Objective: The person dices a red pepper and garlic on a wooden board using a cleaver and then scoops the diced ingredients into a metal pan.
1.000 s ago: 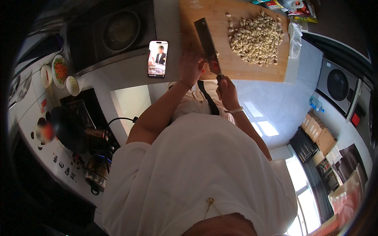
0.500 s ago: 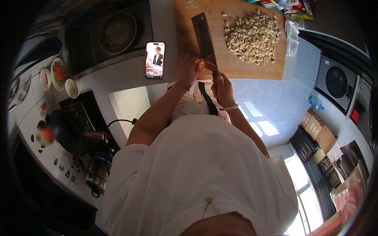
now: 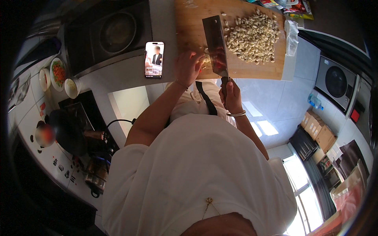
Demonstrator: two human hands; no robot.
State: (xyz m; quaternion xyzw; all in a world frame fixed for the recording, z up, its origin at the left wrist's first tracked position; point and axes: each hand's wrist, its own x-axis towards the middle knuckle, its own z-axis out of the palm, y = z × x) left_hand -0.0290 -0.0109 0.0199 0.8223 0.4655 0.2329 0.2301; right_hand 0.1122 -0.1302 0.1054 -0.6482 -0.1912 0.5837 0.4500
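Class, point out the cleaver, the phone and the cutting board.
cleaver (image 3: 215,43), head view, middle of the blade
phone (image 3: 154,59), head view, centre of the screen
cutting board (image 3: 189,29), head view, bare left part

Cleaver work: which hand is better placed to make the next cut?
Right. The right hand grips the cleaver handle, blade over the board. The left hand pins the piece beside the blade.

The right hand (image 3: 232,94) grips the handle of a broad cleaver (image 3: 215,44), whose blade lies over the wooden cutting board (image 3: 189,31). The left hand (image 3: 189,67) rests at the near edge of the board, fingers bent on pale pieces just beside the blade. A heap of chopped pale pieces (image 3: 254,35) covers the right part of the board. A phone (image 3: 154,59) lies on the counter (image 3: 130,74), left of the board.
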